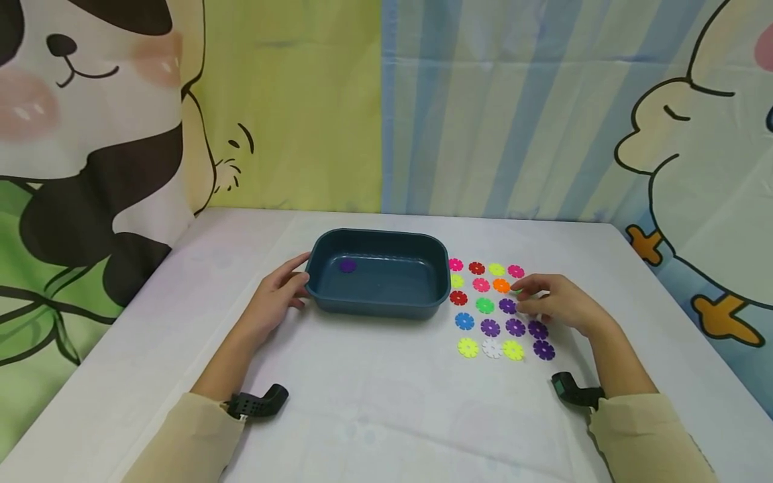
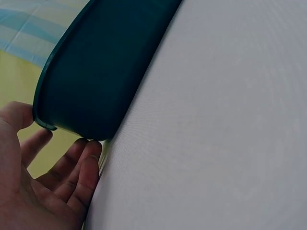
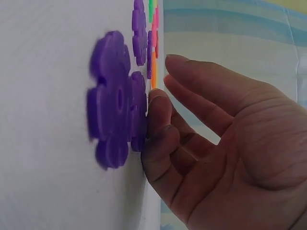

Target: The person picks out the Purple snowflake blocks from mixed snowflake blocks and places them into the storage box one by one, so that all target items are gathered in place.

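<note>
My left hand (image 1: 274,300) touches the left end of a dark teal plastic bin (image 1: 374,308), its thumb and fingertips at the rim and outer wall. In the left wrist view, lower fingers bend under the bin's end. One purple snowflake disc (image 1: 347,265) lies inside the bin. Over the right side of the laid-out discs hovers my right hand (image 1: 558,303), thumb and fingers apart with nothing seen between them. Nearest to it are a purple disc (image 1: 507,306), an orange disc (image 1: 501,286) and a green disc mostly hidden behind the fingers. Close in the right wrist view stands another purple disc (image 3: 112,100).
Rows of flat notched discs lie right of the bin, including a blue one (image 1: 464,321), a white one (image 1: 492,348) and a red one (image 1: 458,298). A white cloth covers the table (image 1: 374,396). Printed curtains (image 1: 501,107) hang behind it.
</note>
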A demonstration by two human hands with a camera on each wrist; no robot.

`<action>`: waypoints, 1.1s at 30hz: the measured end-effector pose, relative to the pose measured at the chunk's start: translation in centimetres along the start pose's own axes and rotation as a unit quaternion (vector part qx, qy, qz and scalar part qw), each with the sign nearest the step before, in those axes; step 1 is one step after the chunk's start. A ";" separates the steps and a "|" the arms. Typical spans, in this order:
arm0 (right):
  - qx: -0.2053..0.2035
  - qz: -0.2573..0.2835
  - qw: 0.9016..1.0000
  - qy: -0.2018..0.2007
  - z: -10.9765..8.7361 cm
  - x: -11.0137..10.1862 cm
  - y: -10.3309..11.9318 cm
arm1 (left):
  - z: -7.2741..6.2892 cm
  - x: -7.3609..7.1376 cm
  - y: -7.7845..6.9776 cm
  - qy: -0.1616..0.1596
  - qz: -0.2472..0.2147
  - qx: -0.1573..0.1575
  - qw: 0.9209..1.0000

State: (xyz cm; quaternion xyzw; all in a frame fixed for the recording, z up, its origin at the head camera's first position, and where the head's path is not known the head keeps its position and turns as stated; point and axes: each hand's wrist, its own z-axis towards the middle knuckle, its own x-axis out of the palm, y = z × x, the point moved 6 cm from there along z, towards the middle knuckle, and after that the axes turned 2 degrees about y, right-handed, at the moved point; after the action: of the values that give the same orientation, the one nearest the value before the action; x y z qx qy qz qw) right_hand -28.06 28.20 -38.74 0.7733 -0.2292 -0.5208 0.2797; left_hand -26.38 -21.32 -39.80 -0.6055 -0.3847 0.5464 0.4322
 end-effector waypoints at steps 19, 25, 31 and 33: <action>0.005 -0.052 0.999 -0.006 0.2 0.7 0.3 | 0.0 0.1 0.2 0.003 0.005 -0.002 1.000; 0.005 -0.058 0.998 -0.004 0.1 0.9 0.3 | 0.1 0.1 0.2 0.004 0.001 0.002 1.000; -0.004 -0.064 0.998 -0.008 0.2 0.9 0.8 | 0.3 0.0 0.4 0.003 0.008 0.005 1.000; -0.005 -0.071 0.997 -0.009 0.3 0.9 1.0 | 0.4 0.0 0.5 0.001 0.009 0.001 1.000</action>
State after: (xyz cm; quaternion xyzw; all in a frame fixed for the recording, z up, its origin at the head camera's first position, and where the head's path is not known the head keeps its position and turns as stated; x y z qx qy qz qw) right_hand -28.08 26.80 -38.76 0.7814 -0.1741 -0.5474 0.2438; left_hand -26.74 -21.46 -40.24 -0.6092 -0.3781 0.5500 0.4282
